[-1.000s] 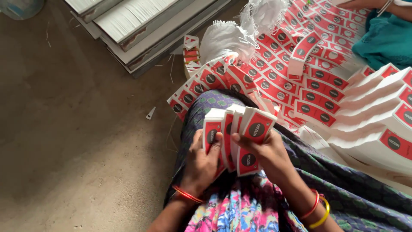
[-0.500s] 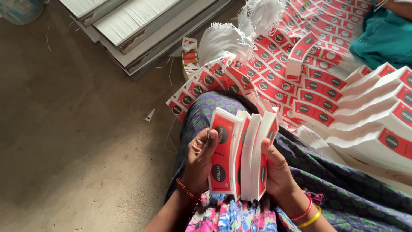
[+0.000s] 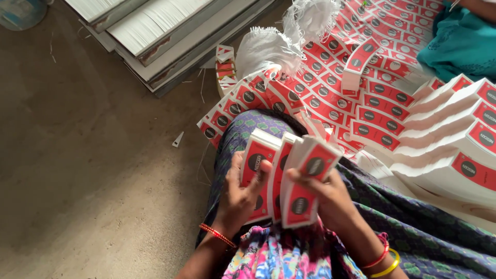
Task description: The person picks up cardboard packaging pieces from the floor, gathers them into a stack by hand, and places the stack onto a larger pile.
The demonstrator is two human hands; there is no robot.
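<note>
Red-and-white flat cartons were held as a fanned bundle over the lap, above the patterned skirt. The left hand was closed around the bundle's left side, thumb pressed on the front carton; the right hand was clamped on the right side, fingers curled over the front. The fan looked loosely gripped, so cartons could slip out and fall to the concrete floor if the grip were eased. More cartons were laid in overlapping rows on the floor ahead, with thick white stacks at the right edge. A white woven sack lay beside the rows; its contents could not be seen. Flat boards were piled at the far edge.
</note>
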